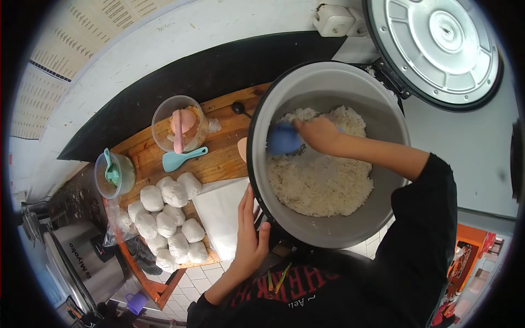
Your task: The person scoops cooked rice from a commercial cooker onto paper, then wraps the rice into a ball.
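Observation:
A large open rice cooker pot point(328, 74) holds cooked white rice point(324, 192). My right hand point(320, 133) reaches inside and is closed on a blue plastic scoop point(284, 138), blurred, at the left side of the rice. My left hand point(251, 235) rests with extended fingers against the pot's outer rim, beside a stack of white paper sheets point(219, 213). Left of the sheets lies a pile of white wrapped bundles point(166, 223). Part of a pale orange utensil point(242, 148) shows beside the pot; the rest is hidden.
On the wooden table point(223, 158) are a turquoise rice paddle point(184, 159), a black spoon point(238, 108), a clear tub with pink utensils point(180, 123) and a tub with a turquoise spoon point(115, 176). The cooker's metal lid point(447, 45) stands raised. Another steel cooker point(88, 256) is at lower left.

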`<state>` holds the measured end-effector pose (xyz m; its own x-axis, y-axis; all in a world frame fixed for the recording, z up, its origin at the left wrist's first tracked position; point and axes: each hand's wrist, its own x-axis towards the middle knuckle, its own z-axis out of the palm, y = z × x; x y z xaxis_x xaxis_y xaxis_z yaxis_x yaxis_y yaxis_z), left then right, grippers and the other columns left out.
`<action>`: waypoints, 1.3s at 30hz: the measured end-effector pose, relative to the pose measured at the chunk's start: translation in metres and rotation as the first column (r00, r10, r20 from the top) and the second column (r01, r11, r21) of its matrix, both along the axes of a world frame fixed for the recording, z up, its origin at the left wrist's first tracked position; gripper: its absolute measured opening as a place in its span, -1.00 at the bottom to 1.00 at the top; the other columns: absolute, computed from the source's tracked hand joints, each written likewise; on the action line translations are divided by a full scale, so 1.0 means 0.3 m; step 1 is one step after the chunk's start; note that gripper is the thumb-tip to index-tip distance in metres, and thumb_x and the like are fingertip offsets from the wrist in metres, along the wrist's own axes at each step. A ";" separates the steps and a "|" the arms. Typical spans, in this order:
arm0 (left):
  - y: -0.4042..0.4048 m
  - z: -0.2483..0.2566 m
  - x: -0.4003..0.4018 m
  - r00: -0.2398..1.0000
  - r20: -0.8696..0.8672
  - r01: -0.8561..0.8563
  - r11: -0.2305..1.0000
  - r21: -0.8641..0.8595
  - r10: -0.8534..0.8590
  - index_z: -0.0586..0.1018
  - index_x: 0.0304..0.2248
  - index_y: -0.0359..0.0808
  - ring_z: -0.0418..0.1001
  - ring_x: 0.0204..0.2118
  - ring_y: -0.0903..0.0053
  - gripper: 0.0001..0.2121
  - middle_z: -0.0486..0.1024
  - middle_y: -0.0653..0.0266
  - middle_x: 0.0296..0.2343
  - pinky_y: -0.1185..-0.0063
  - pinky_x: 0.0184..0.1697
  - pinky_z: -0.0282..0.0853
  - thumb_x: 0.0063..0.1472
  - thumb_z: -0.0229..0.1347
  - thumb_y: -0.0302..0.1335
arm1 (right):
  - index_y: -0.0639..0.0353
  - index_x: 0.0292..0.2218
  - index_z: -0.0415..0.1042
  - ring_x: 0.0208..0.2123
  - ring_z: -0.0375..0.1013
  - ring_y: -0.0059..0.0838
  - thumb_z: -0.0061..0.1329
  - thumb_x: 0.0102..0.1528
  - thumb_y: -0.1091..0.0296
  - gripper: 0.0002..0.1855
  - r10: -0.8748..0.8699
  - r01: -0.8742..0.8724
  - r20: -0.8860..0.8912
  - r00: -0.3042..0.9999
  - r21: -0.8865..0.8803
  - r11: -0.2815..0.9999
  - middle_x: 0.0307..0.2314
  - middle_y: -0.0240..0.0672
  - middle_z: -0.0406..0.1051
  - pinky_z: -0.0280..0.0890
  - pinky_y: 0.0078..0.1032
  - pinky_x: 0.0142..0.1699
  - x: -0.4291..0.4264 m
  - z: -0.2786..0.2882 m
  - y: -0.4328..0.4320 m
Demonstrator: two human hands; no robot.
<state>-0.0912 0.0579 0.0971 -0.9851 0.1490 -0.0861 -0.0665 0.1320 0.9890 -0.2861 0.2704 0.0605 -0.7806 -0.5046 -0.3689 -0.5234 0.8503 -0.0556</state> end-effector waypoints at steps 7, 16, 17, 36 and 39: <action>0.020 -0.002 -0.005 0.997 0.018 -0.074 0.997 0.027 0.074 -0.10 0.10 -0.45 -0.06 0.14 0.16 -0.51 -0.14 -0.10 0.07 0.36 0.11 0.07 0.26 -0.31 -0.39 | 0.16 -0.17 0.32 -0.32 0.42 -0.13 -0.16 -0.02 0.37 -0.67 0.460 -0.538 0.424 0.780 0.077 0.840 -0.42 -0.15 0.42 0.30 -0.25 -0.23 -0.165 -0.017 -0.123; 0.026 -0.005 -0.004 0.991 0.032 -0.130 0.991 0.037 0.129 -0.01 0.08 -0.46 0.01 0.11 0.14 -0.57 -0.06 -0.10 0.06 0.38 0.08 0.12 0.25 -0.30 -0.48 | 0.14 -0.24 0.37 -0.35 0.43 -0.20 -0.08 -0.09 0.34 -0.70 0.550 -0.637 0.537 0.639 -0.029 0.770 -0.43 -0.20 0.43 0.33 -0.33 -0.31 -0.063 -0.009 -0.159; 0.024 -0.004 -0.003 0.990 0.044 -0.136 0.990 0.035 0.134 -0.01 0.08 -0.46 0.01 0.11 0.15 -0.57 -0.06 -0.09 0.06 0.38 0.08 0.12 0.24 -0.29 -0.48 | 0.13 -0.28 0.38 -0.42 0.44 -0.21 -0.09 -0.09 0.37 -0.74 0.615 -0.675 0.458 0.642 -0.043 0.736 -0.51 -0.20 0.42 0.33 -0.33 -0.37 -0.037 0.015 -0.149; 0.022 -0.080 -0.018 0.949 -0.261 -0.182 0.983 0.010 0.179 -0.10 0.12 -0.40 -0.22 0.18 0.07 -0.32 -0.19 -0.11 0.11 0.24 0.16 -0.21 0.10 -0.13 -0.23 | 0.52 -0.24 0.11 -0.75 0.31 -0.35 -0.44 0.05 0.57 -0.77 -0.841 0.464 0.541 0.009 0.743 0.483 -0.71 -0.14 0.25 0.27 -0.35 -0.72 0.245 0.202 0.268; 0.076 -0.152 -0.017 0.821 -0.462 -0.243 0.938 0.248 0.335 0.00 0.09 -0.39 -0.14 0.15 -0.04 -0.37 -0.08 -0.15 0.08 0.20 0.15 -0.20 0.12 -0.21 -0.16 | 0.37 -0.33 0.18 -0.73 0.29 -0.32 -0.37 0.04 0.53 -0.86 -0.749 0.660 0.480 -0.457 0.747 0.077 -0.71 -0.14 0.23 0.30 -0.26 -0.64 0.379 -0.130 0.443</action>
<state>-0.0963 0.0806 0.0514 -0.8895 -0.1823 0.4191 0.4244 0.0107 0.9054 -0.1723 0.4034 0.0214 0.2436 0.3028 -0.9214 0.8332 0.4209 0.3586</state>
